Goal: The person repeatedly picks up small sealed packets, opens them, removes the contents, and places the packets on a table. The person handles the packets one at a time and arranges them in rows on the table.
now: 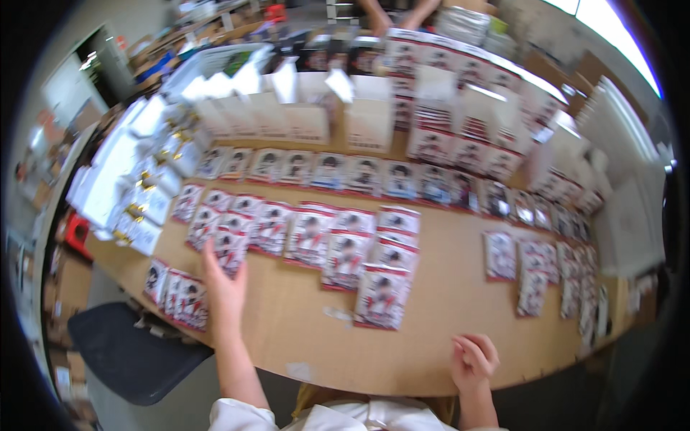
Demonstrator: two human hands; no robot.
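Observation:
My left hand (226, 289) reaches over the left part of the table, thumb and fingers at either side of a small printed packet (230, 248) with a red border. That packet lies over others in an overlapping pile. To its right, more red-and-white packets (384, 296) form overlapping columns. A short fanned row of similar packets (190, 302) sits by the table edge, left of my wrist. My right hand (474, 359) hovers near the front edge, its fingers curled in, with nothing visible in them. The picture is somewhat blurred.
Across the table (445, 287) runs a row of different picture packets (329, 171). Behind it stand white open boxes (370, 115) and stacked packets (431, 144). White bundles with gold ties (147, 201) line the left; smaller packet piles (532, 287) lie right. A dark chair (136, 352) stands lower left. Another person's arms (399, 14) show at the far side.

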